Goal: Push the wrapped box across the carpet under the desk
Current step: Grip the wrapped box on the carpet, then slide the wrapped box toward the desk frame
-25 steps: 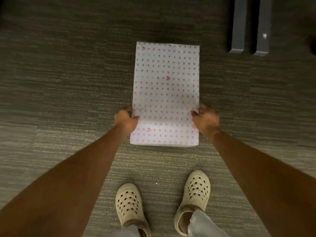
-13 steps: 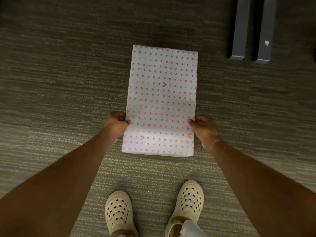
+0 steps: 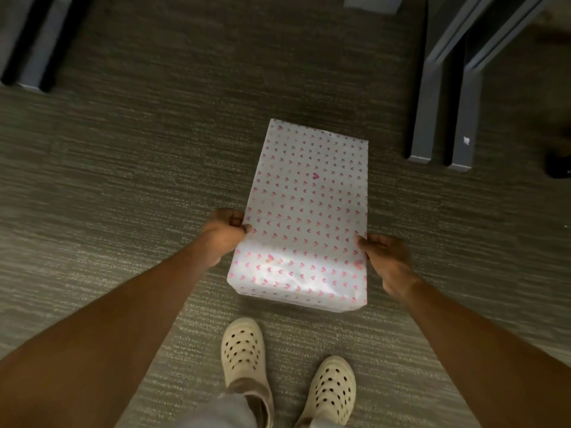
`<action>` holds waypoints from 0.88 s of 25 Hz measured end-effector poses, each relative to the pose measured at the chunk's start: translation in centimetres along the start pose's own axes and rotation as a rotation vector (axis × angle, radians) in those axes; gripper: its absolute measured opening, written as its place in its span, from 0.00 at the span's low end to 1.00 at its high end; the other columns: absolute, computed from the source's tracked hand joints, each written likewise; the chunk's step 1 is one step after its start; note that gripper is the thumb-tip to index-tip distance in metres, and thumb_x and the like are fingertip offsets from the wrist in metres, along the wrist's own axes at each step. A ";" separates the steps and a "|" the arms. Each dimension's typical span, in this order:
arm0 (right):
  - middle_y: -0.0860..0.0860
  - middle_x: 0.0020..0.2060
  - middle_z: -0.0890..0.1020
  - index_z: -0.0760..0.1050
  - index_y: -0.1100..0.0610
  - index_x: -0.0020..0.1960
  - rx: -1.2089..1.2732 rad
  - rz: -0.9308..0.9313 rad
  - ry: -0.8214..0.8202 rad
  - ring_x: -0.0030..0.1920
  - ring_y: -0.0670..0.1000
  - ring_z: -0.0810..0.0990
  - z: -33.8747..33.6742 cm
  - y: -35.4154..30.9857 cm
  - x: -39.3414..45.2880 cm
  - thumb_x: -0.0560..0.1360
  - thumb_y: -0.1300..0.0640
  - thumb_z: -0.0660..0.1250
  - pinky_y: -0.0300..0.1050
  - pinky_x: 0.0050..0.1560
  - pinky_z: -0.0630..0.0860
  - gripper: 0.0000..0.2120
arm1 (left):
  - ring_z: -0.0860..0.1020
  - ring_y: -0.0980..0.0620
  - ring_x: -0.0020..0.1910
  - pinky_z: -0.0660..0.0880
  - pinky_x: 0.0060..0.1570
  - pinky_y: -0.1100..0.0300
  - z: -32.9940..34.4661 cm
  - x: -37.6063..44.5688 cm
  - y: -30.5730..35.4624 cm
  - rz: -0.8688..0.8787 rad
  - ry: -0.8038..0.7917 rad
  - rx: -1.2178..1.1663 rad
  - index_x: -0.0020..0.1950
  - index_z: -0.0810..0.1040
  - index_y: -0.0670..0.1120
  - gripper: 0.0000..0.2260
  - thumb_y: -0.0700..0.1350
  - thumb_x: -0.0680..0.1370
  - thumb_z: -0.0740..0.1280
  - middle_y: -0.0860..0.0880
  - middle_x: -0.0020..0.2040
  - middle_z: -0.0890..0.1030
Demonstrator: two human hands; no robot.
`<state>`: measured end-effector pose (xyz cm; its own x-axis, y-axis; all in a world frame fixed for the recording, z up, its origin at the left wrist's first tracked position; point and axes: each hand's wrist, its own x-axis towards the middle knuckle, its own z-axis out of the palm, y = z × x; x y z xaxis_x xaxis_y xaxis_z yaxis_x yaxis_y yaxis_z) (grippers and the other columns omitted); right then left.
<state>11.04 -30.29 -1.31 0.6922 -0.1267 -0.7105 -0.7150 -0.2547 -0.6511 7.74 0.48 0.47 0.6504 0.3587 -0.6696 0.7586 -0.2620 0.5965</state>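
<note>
The wrapped box [image 3: 306, 211], in white paper with small pink hearts, lies flat on the grey carpet [image 3: 123, 180], its long side pointing away from me. My left hand [image 3: 224, 233] grips its left edge near the near end. On the opposite edge my right hand [image 3: 386, 261] holds the box at about the same depth. Both thumbs rest on the top face; the fingers are hidden down the sides.
Two grey metal desk legs [image 3: 441, 97] stand at the right, just beyond the box's far right corner. Another leg [image 3: 34, 47] stands at the far left. A dark object [image 3: 559, 165] sits at the right edge. My two cream clogs [image 3: 244, 350] are behind the box.
The view has pulled back and up, so more desk legs show. The box has shifted to the right and slightly turned; both hands keep their grip on its side edges.
</note>
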 end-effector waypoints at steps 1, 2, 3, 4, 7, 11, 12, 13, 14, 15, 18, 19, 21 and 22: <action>0.44 0.39 0.85 0.82 0.50 0.43 0.004 0.004 0.004 0.39 0.45 0.86 -0.1 -0.6 0.1 0.74 0.55 0.73 0.34 0.33 0.80 0.02 | 0.80 0.54 0.44 0.76 0.42 0.63 -0.3 0.4 0.7 0.005 -0.010 -0.005 0.50 0.80 0.47 0.05 0.39 0.75 0.71 0.50 0.45 0.82; 0.44 0.38 0.86 0.82 0.51 0.43 0.018 -0.005 0.007 0.37 0.44 0.86 -0.2 -1.2 0.4 0.74 0.55 0.73 0.35 0.32 0.80 0.02 | 0.81 0.52 0.46 0.77 0.44 0.61 -0.7 1.0 1.3 0.018 -0.019 -0.003 0.50 0.80 0.46 0.05 0.40 0.75 0.71 0.49 0.47 0.83; 0.44 0.36 0.87 0.82 0.51 0.44 0.028 -0.022 0.005 0.36 0.44 0.87 -0.2 -1.9 0.7 0.74 0.54 0.73 0.34 0.31 0.80 0.02 | 0.81 0.52 0.47 0.78 0.45 0.61 -1.1 1.7 1.9 0.035 -0.033 -0.006 0.49 0.80 0.47 0.04 0.40 0.76 0.70 0.49 0.48 0.83; 0.45 0.35 0.87 0.83 0.52 0.44 0.026 -0.046 -0.003 0.36 0.43 0.87 -0.3 -2.8 1.0 0.74 0.54 0.73 0.34 0.31 0.79 0.02 | 0.81 0.52 0.47 0.78 0.44 0.61 -1.4 2.4 2.4 0.055 -0.057 -0.024 0.48 0.80 0.48 0.04 0.40 0.76 0.70 0.49 0.49 0.83; 0.44 0.39 0.88 0.83 0.52 0.47 0.001 -0.122 -0.004 0.39 0.43 0.87 -0.3 -5.3 2.4 0.75 0.51 0.72 0.35 0.33 0.80 0.05 | 0.81 0.51 0.51 0.78 0.46 0.60 -2.6 4.5 3.8 0.172 -0.183 -0.095 0.51 0.80 0.44 0.05 0.41 0.77 0.68 0.47 0.52 0.83; 0.46 0.40 0.88 0.82 0.53 0.46 -0.005 -0.201 -0.007 0.39 0.44 0.87 -0.4 -8.3 5.5 0.75 0.52 0.72 0.37 0.33 0.81 0.05 | 0.83 0.54 0.48 0.79 0.44 0.60 -2.1 7.9 6.4 0.246 -0.167 -0.114 0.50 0.80 0.44 0.04 0.41 0.76 0.69 0.49 0.49 0.83; 0.48 0.43 0.88 0.82 0.55 0.48 0.002 -0.210 -0.001 0.41 0.47 0.88 -0.5 -8.9 6.6 0.75 0.52 0.71 0.39 0.36 0.82 0.07 | 0.82 0.51 0.50 0.79 0.48 0.56 -1.6 9.2 7.3 0.236 -0.147 -0.118 0.52 0.80 0.44 0.06 0.41 0.76 0.69 0.47 0.51 0.83; 0.50 0.46 0.87 0.82 0.56 0.50 0.007 -0.221 -0.001 0.44 0.49 0.87 -0.7 -9.4 7.8 0.76 0.52 0.71 0.41 0.38 0.83 0.08 | 0.81 0.49 0.51 0.79 0.50 0.53 -1.1 10.3 8.1 0.226 -0.131 -0.124 0.53 0.80 0.43 0.07 0.40 0.76 0.69 0.46 0.51 0.83; 0.50 0.48 0.87 0.81 0.56 0.51 0.012 -0.233 -0.004 0.45 0.49 0.87 -0.7 -9.9 9.0 0.76 0.52 0.71 0.41 0.38 0.83 0.08 | 0.81 0.50 0.50 0.79 0.48 0.54 -0.6 11.5 8.9 0.224 -0.119 -0.127 0.51 0.79 0.43 0.05 0.40 0.76 0.69 0.47 0.50 0.82; 0.51 0.49 0.86 0.81 0.56 0.50 0.020 -0.247 -0.003 0.46 0.49 0.87 -0.8 -10.3 10.3 0.76 0.53 0.71 0.40 0.38 0.83 0.07 | 0.80 0.51 0.49 0.78 0.45 0.57 -0.2 12.6 9.7 0.228 -0.117 -0.131 0.49 0.79 0.44 0.03 0.40 0.76 0.69 0.48 0.48 0.82; 0.53 0.52 0.86 0.82 0.59 0.53 0.054 -0.297 0.014 0.49 0.51 0.86 -1.3 -11.5 13.9 0.76 0.54 0.72 0.46 0.46 0.84 0.10 | 0.80 0.51 0.49 0.78 0.46 0.56 1.6 15.9 11.8 0.250 -0.119 -0.143 0.45 0.78 0.46 0.03 0.39 0.76 0.69 0.49 0.47 0.81; 0.55 0.53 0.86 0.81 0.61 0.55 0.058 -0.304 0.031 0.51 0.53 0.86 -1.5 -12.0 15.0 0.75 0.54 0.72 0.50 0.50 0.84 0.12 | 0.80 0.49 0.51 0.78 0.50 0.53 2.2 16.8 12.4 0.255 -0.109 -0.137 0.45 0.78 0.46 0.03 0.39 0.76 0.69 0.48 0.49 0.81; 0.56 0.55 0.85 0.81 0.63 0.57 0.064 -0.307 0.060 0.53 0.56 0.86 -2.0 -12.8 17.0 0.75 0.54 0.73 0.55 0.56 0.82 0.15 | 0.79 0.46 0.56 0.77 0.59 0.48 3.4 18.7 13.9 0.258 -0.103 -0.121 0.48 0.77 0.46 0.03 0.39 0.76 0.69 0.45 0.53 0.81; 0.57 0.55 0.85 0.81 0.63 0.57 0.062 -0.313 0.069 0.53 0.56 0.86 -2.4 -13.2 18.0 0.75 0.54 0.73 0.57 0.57 0.82 0.15 | 0.79 0.45 0.57 0.76 0.60 0.46 4.0 19.7 14.7 0.262 -0.100 -0.116 0.49 0.77 0.46 0.03 0.39 0.76 0.69 0.45 0.54 0.81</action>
<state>33.21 -31.52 -4.84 0.8827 -0.1165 -0.4553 -0.4699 -0.2326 -0.8515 31.90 0.15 -5.71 0.8283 0.2005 -0.5232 0.5588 -0.2279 0.7974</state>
